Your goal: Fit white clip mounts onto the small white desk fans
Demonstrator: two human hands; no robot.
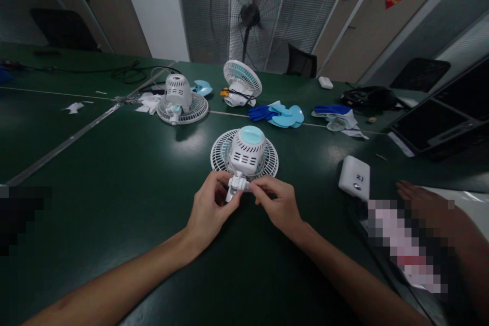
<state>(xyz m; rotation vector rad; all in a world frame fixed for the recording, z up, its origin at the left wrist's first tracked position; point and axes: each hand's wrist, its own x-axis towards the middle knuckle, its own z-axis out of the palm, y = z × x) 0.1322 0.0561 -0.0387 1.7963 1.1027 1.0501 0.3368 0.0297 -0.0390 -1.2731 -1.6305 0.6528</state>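
A small white clip fan (250,150) lies grille-down on the table, its motor housing with a light-blue cap facing up. At its near side is a white clip bracket (237,183). Fingers and thumb of my left hand (211,202) are closed around that bracket from the left. My right hand (278,202) pinches a small white part at the bracket's right side; the fingertips hide most of it, and it looks like a knob. The light-blue blades show faintly through the grille under the housing.
Behind stand two more fans, one face-down (179,94) and one tilted up (242,81). Light-blue blades (286,116), blue-and-white gloves (336,114) and a white box (355,177) lie around. Another person's hand (420,196) rests at right. A large black floor fan (250,15) stands beyond.
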